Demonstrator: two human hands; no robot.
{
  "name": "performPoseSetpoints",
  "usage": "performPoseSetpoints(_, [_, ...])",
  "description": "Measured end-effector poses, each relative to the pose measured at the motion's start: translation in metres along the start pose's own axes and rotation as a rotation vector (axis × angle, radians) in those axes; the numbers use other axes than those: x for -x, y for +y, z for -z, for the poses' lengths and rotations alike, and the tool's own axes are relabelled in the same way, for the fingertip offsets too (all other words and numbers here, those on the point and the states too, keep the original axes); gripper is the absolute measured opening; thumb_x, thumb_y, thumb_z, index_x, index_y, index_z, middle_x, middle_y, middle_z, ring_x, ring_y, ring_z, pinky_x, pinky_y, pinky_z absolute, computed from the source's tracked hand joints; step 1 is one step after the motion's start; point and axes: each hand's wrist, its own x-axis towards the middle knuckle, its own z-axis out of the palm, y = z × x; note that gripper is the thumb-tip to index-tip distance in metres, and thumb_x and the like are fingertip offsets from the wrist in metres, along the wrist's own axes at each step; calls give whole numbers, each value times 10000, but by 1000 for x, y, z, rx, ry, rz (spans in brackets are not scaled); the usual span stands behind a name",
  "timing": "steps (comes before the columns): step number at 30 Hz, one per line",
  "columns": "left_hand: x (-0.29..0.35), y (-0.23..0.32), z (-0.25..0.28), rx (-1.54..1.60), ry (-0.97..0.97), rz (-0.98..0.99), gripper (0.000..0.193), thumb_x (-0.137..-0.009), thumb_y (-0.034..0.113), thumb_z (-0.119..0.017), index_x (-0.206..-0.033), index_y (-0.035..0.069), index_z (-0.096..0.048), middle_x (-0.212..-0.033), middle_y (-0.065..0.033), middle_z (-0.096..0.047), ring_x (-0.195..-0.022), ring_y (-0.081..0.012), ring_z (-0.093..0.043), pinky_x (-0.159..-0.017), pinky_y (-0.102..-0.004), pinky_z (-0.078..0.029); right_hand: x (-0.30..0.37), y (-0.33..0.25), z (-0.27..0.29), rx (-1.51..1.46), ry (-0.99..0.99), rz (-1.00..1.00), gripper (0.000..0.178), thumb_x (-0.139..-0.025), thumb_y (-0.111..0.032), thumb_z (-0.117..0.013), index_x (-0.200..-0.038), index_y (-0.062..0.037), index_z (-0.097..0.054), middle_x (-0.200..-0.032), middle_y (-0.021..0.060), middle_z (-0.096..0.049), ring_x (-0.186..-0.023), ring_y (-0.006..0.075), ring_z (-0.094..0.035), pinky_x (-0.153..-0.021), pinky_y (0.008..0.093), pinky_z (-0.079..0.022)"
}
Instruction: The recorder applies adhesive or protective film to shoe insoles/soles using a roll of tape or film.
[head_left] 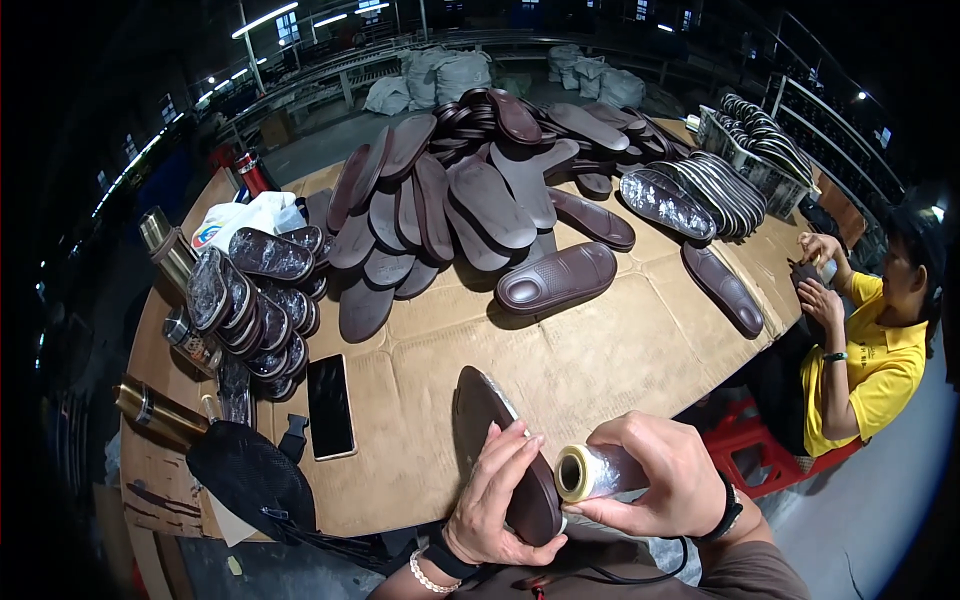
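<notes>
At the table's near edge my left hand [487, 505] grips a dark brown shoe insole [478, 402], tilted up on its side with the thumb near its lower end. My right hand [672, 478] is closed round a small roll of clear plastic film [606, 472], its hollow core facing left. The roll is right beside the insole. Whether a strip of film joins the two is hard to make out. Beyond my hands, a single brown insole [556, 278] lies with its moulded side up, in front of a large heap of loose insoles [490, 205].
Film-wrapped insoles [270, 320] are stacked at left, near metal flasks [160, 410], a black bag [250, 475] and a phone [331, 407]. More wrapped insoles [700, 195] and a full crate [750, 155] stand at far right. A co-worker in yellow [870, 355] sits at right, handling something dark.
</notes>
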Motion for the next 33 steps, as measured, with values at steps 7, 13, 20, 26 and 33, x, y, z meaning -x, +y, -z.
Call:
performPoseSetpoints(7, [19, 3, -17, -30, 91, 136, 846, -768, 576, -815, -1405, 79, -566, -1576, -260, -410, -1532, -534, -244, -1231, -673, -160, 7, 4, -12, -7, -29, 5, 509, -776, -303, -876, -1162, -42, -670, -890, 106, -627, -768, 303, -671, -666, 390, -537])
performPoseSetpoints(13, [31, 10, -16, -2, 90, 191, 857, -815, 558, -809, -1446, 50, -532, -1613, -292, -351, -1530, -546, -247, -1236, -633, -231, 11, 9, -22, -59, -52, 44, 485, -773, -301, -868, -1152, -62, -682, -934, 107, -626, -792, 300, -669, -692, 391, -534])
performPoseSetpoints(20, [30, 13, -6, -100, 19, 287, 846, -768, 413, -885, -1450, 57, -535, -1625, -300, -337, -1499, -537, -330, -1208, -596, -342, 9, 15, -29, -41, -141, 74, 490, -816, -357, -829, -1174, -60, -678, -1043, 132, -646, -893, 325, -673, -770, 414, -536])
performPoseSetpoints(26, [5, 9, -12, 261, 43, 200, 791, -656, 205, -937, -1364, 95, -602, -1605, -279, -397, -1482, -501, -393, -1211, -564, -364, 7, 5, -13, 29, -17, 144, 490, -751, -301, -877, -1135, -51, -703, -1026, 105, -683, -859, 287, -681, -740, 382, -523])
performPoseSetpoints(33, [-2, -13, -30, 619, 18, 75, 770, -657, 188, -965, -1335, 113, -608, -1616, -264, -404, -1490, -456, -421, -1193, -494, -393, 8, -6, 0, 148, -32, 137, 517, -733, -292, -880, -1159, -59, -702, -1032, 91, -680, -837, 273, -671, -728, 374, -513])
